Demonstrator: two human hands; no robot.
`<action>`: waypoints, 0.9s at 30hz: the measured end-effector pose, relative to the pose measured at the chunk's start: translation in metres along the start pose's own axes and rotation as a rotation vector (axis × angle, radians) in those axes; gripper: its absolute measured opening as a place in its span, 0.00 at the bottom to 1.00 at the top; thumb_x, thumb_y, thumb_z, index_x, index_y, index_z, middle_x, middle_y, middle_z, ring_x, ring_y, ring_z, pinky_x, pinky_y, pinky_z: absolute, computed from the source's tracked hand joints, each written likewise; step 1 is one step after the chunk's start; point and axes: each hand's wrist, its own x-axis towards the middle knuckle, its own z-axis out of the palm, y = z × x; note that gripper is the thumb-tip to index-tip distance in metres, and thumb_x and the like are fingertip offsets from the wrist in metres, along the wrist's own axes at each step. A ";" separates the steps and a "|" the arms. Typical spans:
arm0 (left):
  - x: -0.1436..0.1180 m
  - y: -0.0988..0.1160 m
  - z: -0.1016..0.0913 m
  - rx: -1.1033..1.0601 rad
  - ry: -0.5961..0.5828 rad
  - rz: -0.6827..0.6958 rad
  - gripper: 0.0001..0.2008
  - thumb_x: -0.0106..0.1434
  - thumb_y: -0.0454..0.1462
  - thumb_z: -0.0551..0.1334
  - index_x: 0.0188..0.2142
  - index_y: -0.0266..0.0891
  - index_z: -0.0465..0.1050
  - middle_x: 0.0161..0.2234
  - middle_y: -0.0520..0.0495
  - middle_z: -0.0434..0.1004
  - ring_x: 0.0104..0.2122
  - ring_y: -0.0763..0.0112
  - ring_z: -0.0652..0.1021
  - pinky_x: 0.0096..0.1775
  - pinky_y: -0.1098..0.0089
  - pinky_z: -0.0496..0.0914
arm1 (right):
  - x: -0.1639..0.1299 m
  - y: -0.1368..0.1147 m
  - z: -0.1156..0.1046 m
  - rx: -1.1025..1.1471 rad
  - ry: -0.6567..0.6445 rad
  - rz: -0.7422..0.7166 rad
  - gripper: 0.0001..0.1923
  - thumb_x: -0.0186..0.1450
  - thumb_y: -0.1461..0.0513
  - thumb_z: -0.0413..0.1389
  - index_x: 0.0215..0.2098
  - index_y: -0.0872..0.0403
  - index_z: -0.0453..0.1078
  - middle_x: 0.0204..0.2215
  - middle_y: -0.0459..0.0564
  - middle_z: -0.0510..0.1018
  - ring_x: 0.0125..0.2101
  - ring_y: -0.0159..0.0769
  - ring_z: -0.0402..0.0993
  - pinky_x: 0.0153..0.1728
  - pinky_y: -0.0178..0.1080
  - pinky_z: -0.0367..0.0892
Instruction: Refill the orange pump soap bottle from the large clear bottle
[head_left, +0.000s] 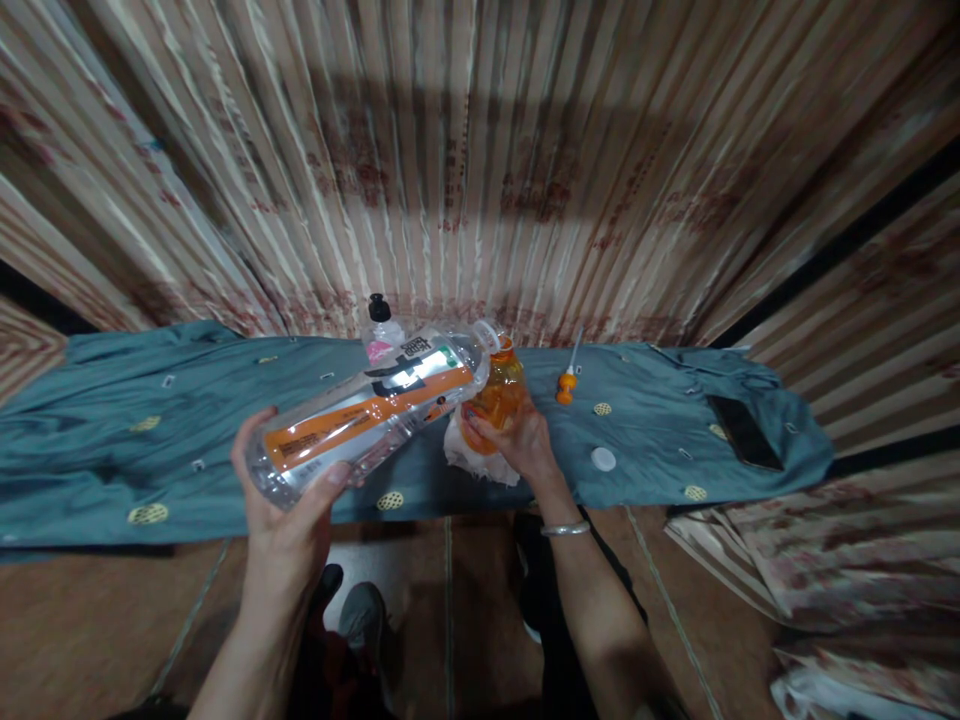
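The left forearm (251, 630) and right forearm (607, 610) lie nearest, a silver bangle (566, 529) just behind the right grip (529, 440). The left grip (292, 500) is clamped round the base end of a large clear plastic bottle (375, 410) with an orange-and-silver label. That bottle slants up and to the right from the left grip, its mouth at the opening of an amber bottle (506, 385); whether liquid is running cannot be told. The right grip is closed round the amber bottle, with a crumpled white wad (480, 465) below it on the cloth-covered bench (225, 440). Beyond the left grip stands a black-capped bottle (381, 335). Right of the right grip lie an orange pump head (566, 387) with a thin tube, a white cap (603, 459) nearer, and, well apart, a black phone (744, 432).
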 end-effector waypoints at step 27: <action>0.003 -0.010 -0.012 0.122 -0.069 0.077 0.45 0.41 0.43 0.81 0.59 0.56 0.67 0.48 0.51 0.77 0.41 0.60 0.80 0.40 0.59 0.81 | -0.002 -0.002 -0.001 -0.035 0.003 -0.009 0.29 0.57 0.54 0.72 0.53 0.53 0.71 0.49 0.57 0.85 0.49 0.53 0.85 0.50 0.49 0.80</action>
